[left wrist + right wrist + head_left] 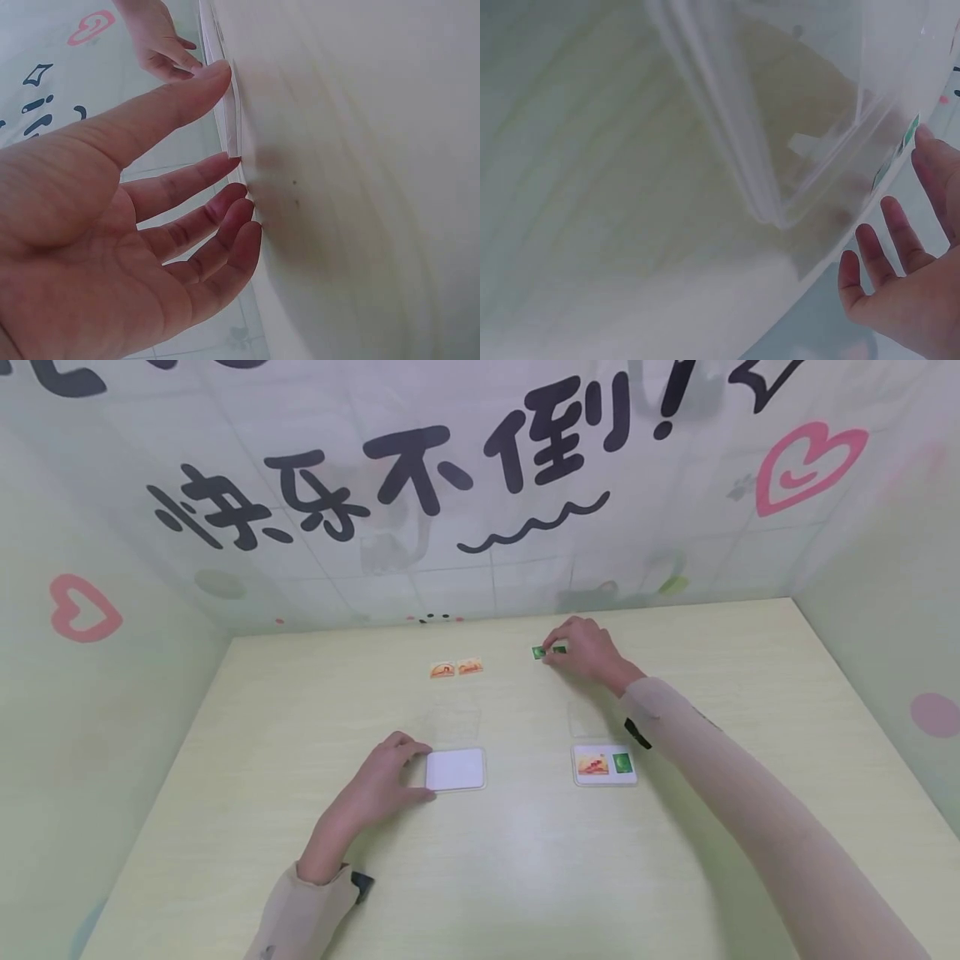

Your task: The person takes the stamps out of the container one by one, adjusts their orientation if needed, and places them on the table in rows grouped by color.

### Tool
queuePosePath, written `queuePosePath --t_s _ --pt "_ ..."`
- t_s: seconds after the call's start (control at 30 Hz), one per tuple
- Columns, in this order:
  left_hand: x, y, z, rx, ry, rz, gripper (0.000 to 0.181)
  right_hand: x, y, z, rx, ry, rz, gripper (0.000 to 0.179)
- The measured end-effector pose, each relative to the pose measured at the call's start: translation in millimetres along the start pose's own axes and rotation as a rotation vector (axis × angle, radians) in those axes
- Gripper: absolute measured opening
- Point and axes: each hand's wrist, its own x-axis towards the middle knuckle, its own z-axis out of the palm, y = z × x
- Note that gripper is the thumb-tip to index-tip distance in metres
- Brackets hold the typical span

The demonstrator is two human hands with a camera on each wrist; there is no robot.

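A flat clear case with a white insert [455, 769] lies in front of my left hand [384, 777]. Thumb and index fingertips rest at the case's left corners, the other fingers spread loosely along the table. Farther back, my right hand [588, 647] has its thumb and index finger at the edges of the left one of two small green picture pieces [538, 652]. Its remaining fingers are held apart from them in the right wrist view. Nearer lies a second case [604, 780], bearing an orange picture [592, 765] and a green picture [623, 763].
Two orange picture pieces [442, 670] lie side by side toward the back. Clear plastic covers stand behind the cases; the right cover [769, 214] is close in the right wrist view. Printed walls [495, 568] border the pale wooden table [517, 877].
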Motion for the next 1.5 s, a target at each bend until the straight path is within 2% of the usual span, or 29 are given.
queuePosePath --t_s 0.63,0.73,0.87,1.1,1.5 --pt "0.2 7.1 -1.9 -0.015 -0.024 -0.012 0.063 -30.6 -9.0 -12.1 -0.071 0.017 -0.017 0.028" --pt "0.9 9.8 -2.2 0.007 -0.021 0.009 0.061 -35.1 -10.4 -11.4 -0.067 0.008 -0.018 0.030" --pt "3.6 18.7 -2.8 0.046 0.000 0.049 0.059 -41.6 -12.4 -10.5 -0.063 0.005 -0.013 0.031" --pt "9.5 36.5 -0.9 0.055 -0.005 0.047 0.057 -52.9 -11.2 -11.7 -0.060 0.022 -0.028 0.030" --pt "18.2 60.3 18.1 0.006 -0.050 0.097 0.052 -68.6 -10.7 -10.4 -0.036 0.024 -0.027 0.029"
